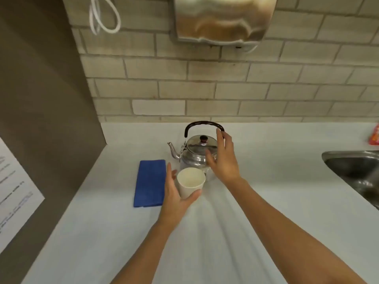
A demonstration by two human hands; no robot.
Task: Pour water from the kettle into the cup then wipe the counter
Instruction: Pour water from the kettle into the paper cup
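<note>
A steel kettle [194, 149] with a black arched handle and its spout pointing left stands on the white counter [266, 201] near the wall. In front of it is a white paper cup [190, 181], upright and empty. My left hand [174, 193] wraps around the cup's left and front side, thumb under its near edge. My right hand [223, 158] hovers with fingers spread beside the kettle's right side, the fingertips at the handle's right end. A folded blue cloth [149, 183] lies flat to the left of the cup.
A steel sink [354, 171] is set in the counter at the right. A dark panel [41, 119] with a paper sheet walls the left side. A metal dispenser [223, 19] hangs on the tiled wall above. An orange packet [374, 137] sits at the far right.
</note>
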